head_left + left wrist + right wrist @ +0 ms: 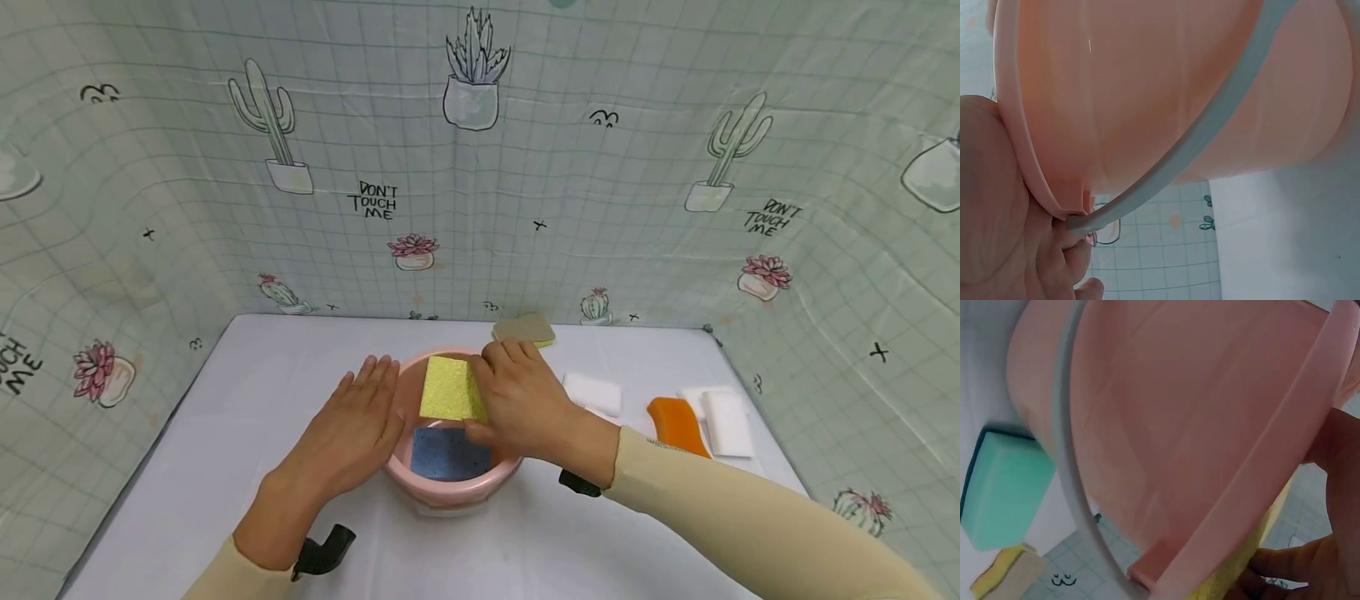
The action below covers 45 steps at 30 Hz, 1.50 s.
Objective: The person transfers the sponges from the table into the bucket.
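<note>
A pink bucket (453, 493) with a grey handle (1210, 119) stands on the table. My right hand (525, 404) grips a yellow sponge (452, 389) at its right side, over the bucket's mouth. In the right wrist view, part of that sponge (1225, 572) shows beyond the rim. Inside the bucket lies a blue sponge (450, 454). With fingers extended, my left hand (352, 429) rests against the left side of the rim. The left wrist view has the palm (991, 206) touching the rim near the handle's joint.
Behind the bucket lies a yellow sponge with a grey-brown top (525, 328). To the right are white sponges (592, 393), more white blocks (727, 423) and a wavy orange sponge (675, 425). A green sponge (1007, 487) sits beside the bucket. Patterned cloth (480, 183) surrounds the table.
</note>
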Each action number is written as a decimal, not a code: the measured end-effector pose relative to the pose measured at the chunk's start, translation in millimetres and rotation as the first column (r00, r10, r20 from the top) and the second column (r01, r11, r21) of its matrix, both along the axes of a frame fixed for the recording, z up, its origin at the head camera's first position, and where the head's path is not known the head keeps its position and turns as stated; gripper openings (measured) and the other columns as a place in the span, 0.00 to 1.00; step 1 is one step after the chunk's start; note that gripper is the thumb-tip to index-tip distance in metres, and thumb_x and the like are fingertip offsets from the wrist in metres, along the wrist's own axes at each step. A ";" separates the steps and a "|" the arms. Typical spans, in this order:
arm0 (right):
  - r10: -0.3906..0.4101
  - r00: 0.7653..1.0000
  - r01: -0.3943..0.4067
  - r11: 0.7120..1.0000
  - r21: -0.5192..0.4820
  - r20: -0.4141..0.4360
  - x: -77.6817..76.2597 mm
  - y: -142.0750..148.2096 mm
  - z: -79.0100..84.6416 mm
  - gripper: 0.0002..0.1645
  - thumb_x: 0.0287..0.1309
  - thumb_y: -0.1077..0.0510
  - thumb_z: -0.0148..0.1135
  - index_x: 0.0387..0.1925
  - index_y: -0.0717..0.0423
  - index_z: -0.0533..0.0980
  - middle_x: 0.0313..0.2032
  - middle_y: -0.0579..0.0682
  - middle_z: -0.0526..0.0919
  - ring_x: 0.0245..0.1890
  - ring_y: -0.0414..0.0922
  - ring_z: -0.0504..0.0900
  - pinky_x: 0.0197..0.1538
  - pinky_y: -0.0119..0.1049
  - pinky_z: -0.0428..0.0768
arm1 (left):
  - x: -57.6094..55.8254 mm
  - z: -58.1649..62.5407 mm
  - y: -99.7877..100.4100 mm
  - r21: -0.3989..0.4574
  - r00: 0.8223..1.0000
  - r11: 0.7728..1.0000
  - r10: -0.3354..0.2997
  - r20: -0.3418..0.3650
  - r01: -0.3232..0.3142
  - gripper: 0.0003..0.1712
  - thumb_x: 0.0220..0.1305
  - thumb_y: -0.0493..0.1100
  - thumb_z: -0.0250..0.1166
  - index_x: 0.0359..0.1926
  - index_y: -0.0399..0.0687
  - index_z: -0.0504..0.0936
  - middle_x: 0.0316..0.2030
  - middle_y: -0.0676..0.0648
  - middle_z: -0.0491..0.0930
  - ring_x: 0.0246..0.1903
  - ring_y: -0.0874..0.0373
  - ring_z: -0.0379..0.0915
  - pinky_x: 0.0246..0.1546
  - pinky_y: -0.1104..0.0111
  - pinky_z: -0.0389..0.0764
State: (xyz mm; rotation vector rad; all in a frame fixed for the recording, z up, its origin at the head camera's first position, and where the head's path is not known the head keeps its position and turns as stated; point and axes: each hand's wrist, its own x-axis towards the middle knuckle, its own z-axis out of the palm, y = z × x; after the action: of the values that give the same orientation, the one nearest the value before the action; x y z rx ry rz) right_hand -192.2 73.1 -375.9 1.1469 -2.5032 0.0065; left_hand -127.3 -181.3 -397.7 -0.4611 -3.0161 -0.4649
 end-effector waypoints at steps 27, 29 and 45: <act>-0.069 0.977 0.015 0.967 0.256 0.201 4.5 -24.3 -13.1 0.42 0.61 0.31 0.69 0.61 0.60 0.79 0.54 0.53 0.82 0.55 0.50 0.75 0.47 0.41 0.75 | 0.2 0.9 0.2 -0.017 1.000 1.000 0.018 0.019 -0.018 0.37 0.83 0.49 0.47 0.81 0.31 0.54 0.81 0.34 0.56 0.82 0.38 0.46 0.81 0.42 0.52; -0.062 0.985 0.024 0.975 0.220 0.164 6.2 -21.9 -13.5 0.37 0.62 0.35 0.69 0.58 0.60 0.80 0.51 0.53 0.83 0.50 0.50 0.76 0.44 0.41 0.74 | 0.7 0.9 0.1 -0.016 1.000 1.000 0.017 0.022 -0.016 0.37 0.83 0.49 0.48 0.81 0.31 0.54 0.81 0.34 0.56 0.82 0.38 0.46 0.81 0.42 0.52; -0.137 0.990 0.140 0.988 -0.066 0.039 12.7 21.7 -20.9 0.18 0.65 0.47 0.70 0.44 0.57 0.79 0.42 0.52 0.81 0.42 0.51 0.76 0.40 0.42 0.72 | 1.5 -0.2 1.8 0.015 1.000 1.000 -0.004 0.007 0.003 0.36 0.83 0.47 0.48 0.81 0.30 0.56 0.80 0.32 0.58 0.82 0.36 0.49 0.80 0.40 0.55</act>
State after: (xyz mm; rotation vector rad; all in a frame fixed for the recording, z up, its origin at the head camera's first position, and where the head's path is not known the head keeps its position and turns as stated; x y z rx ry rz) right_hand -179.5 94.8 -396.8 0.9515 -2.5866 0.0750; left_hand -125.8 -179.5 -397.9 -0.4649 -3.0168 -0.4893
